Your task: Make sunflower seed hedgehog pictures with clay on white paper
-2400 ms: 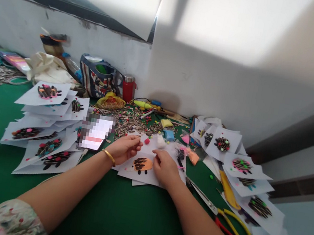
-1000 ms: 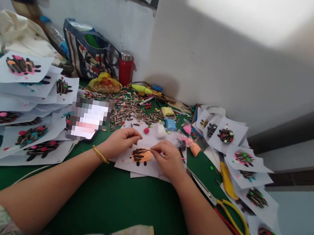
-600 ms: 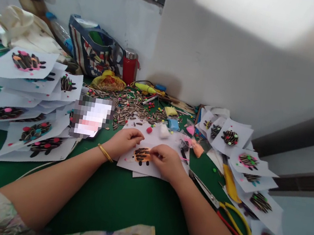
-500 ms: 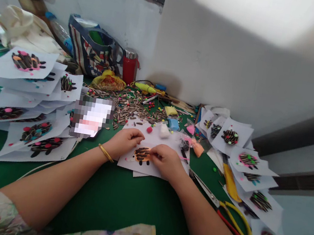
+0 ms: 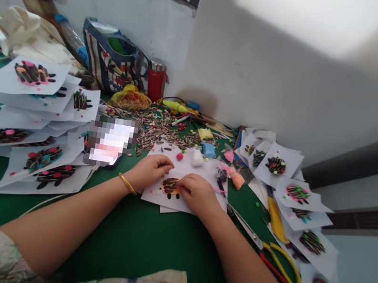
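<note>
A white sheet [image 5: 150, 196] lies before me with a small hedgehog figure [image 5: 169, 186] of orange clay, striped sunflower seeds as spines and dark feet. My right hand [image 5: 198, 194] is pinched at the figure's right edge, its fingertips touching or just over the seeds. Whatever it pinches is hidden by the fingers. My left hand [image 5: 151, 170] hovers over the sheet's upper left, thumb and forefinger pressed together; I cannot make out what is between them. Above the hands sit a red clay ball [image 5: 179, 157] and a white clay lump [image 5: 198, 158].
Loose sunflower seeds [image 5: 156, 129] spread behind the sheet, near blue clay [image 5: 209, 150] and orange clay [image 5: 238, 180]. Finished seed pictures [image 5: 44, 158] pile up at left, others [image 5: 298, 192] at right. Scissors [image 5: 256, 237] lie by my right forearm; a phone [image 5: 111, 142] is left. A red flask [image 5: 156, 80] stands behind.
My right hand has shifted slightly left, its fingertips covering a little more of the hedgehog's right edge. The left hand stays in place.
</note>
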`<state>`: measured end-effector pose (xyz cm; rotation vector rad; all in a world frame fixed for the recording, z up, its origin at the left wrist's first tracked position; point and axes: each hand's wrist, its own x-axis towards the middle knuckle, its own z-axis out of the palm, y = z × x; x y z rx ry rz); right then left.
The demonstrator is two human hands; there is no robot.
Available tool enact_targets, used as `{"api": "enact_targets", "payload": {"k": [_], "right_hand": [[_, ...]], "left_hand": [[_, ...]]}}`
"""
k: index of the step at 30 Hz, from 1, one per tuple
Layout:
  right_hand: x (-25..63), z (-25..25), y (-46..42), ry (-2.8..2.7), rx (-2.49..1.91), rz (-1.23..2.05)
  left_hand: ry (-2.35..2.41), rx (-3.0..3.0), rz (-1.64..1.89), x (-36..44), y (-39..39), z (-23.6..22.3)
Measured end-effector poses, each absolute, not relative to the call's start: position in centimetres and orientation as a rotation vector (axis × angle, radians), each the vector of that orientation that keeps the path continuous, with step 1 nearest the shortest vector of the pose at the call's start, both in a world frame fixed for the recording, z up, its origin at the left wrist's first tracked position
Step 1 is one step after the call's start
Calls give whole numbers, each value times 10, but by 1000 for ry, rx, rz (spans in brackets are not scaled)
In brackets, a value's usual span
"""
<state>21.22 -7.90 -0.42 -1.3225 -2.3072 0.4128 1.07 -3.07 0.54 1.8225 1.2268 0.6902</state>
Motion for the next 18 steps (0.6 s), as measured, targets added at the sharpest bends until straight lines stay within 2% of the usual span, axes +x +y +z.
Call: {"api": "enact_targets", "payload": {"k": [5, 18], "right_hand": [[209, -6, -79, -2344, -1287, 305], [209, -10, -78, -2366, -1259, 270]], "left_hand": [[1224, 1815, 694, 11, -30, 6], [1189, 1610, 748, 11, -32, 9]]}}
